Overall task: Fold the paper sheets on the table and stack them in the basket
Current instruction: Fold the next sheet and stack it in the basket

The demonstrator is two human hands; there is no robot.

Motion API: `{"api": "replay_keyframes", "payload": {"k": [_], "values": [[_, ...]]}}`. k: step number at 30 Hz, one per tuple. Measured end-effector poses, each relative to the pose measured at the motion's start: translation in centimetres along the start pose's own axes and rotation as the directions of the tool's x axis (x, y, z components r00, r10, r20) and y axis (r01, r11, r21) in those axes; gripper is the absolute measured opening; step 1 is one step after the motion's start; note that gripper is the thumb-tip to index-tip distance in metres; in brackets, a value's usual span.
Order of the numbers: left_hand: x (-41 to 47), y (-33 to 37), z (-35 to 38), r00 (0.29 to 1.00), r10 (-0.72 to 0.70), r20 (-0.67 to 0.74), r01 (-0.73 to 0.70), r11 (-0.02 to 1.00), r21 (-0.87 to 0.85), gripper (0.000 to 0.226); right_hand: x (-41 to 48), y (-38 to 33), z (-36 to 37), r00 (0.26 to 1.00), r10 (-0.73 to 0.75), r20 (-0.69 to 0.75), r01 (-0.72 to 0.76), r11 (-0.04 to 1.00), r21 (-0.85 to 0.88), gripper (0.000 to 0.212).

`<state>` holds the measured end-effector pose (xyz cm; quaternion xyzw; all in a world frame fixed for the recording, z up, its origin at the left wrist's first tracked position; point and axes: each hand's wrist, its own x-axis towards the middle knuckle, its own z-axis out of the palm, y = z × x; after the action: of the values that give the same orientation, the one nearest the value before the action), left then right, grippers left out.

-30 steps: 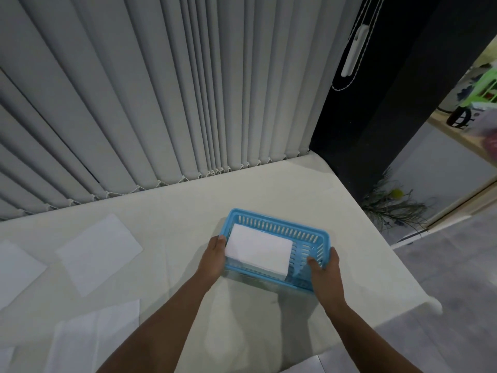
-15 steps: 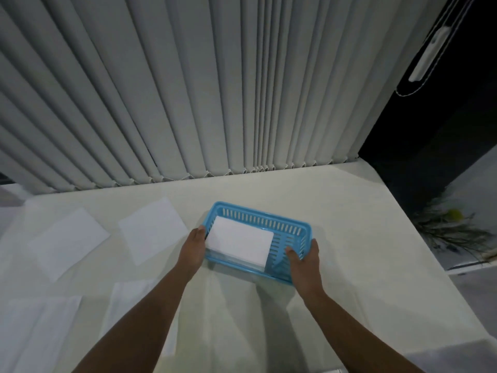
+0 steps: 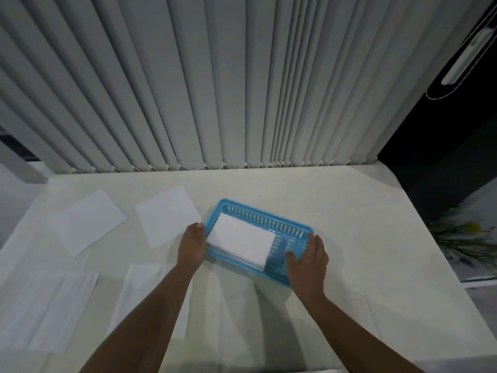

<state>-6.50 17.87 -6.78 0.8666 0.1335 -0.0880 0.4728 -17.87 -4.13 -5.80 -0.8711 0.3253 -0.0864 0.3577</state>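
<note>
Basket (image 3: 293, 230), blue with folded paper (image 3: 240, 243) inside, sits on the counter (image 3: 349, 211), my left grip (image 3: 191, 247) and right grip (image 3: 309, 261) clasping its ends.

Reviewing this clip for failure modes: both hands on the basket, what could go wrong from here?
1. Left hand and right hand grip the blue basket; shifting it could slide the folded paper askew.
2. Moving it left might disturb the nearest unfolded sheet.
</note>
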Motion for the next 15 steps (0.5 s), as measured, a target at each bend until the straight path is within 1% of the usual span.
{"api": "replay_keyframes", "payload": {"k": [1,3,5,8,11,15], "values": [[-0.2,-0.4,-0.1,0.998,0.003,-0.057,-0.003,1.0,0.006,0.041,-0.1,-0.4,-0.1,0.994,-0.109,-0.029,0.107,0.992,-0.06,0.067],[-0.7,-1.3,-0.9,0.989,-0.031,-0.146,0.032,0.999,0.003,0.04,-0.4,-1.1,0.3,0.957,-0.29,-0.03,0.283,0.948,-0.143,0.067],[-1.4,-2.6,-2.2,0.978,-0.07,-0.195,0.073,0.997,0.013,0.039,-0.6,-2.4,0.7,0.933,-0.36,0.023,0.359,0.921,-0.152,0.064],[-2.7,-5.2,-4.7,0.97,-0.086,-0.226,0.104,0.992,0.071,0.037,-1.6,-4.4,1.9,0.887,-0.452,0.097,0.462,0.868,-0.181,0.056],[-4.1,-7.6,-7.2,0.958,-0.104,-0.268,0.14,0.983,0.119,0.038,-2.8,-6.0,3.6,0.802,-0.58,0.141,0.597,0.775,-0.206,0.048],[-6.6,-9.7,-9.5,0.919,-0.199,-0.342,0.262,0.953,0.15,0.041,-4.8,-8.7,6.6,0.681,-0.703,0.205,0.733,0.653,-0.19,0.041]]}}
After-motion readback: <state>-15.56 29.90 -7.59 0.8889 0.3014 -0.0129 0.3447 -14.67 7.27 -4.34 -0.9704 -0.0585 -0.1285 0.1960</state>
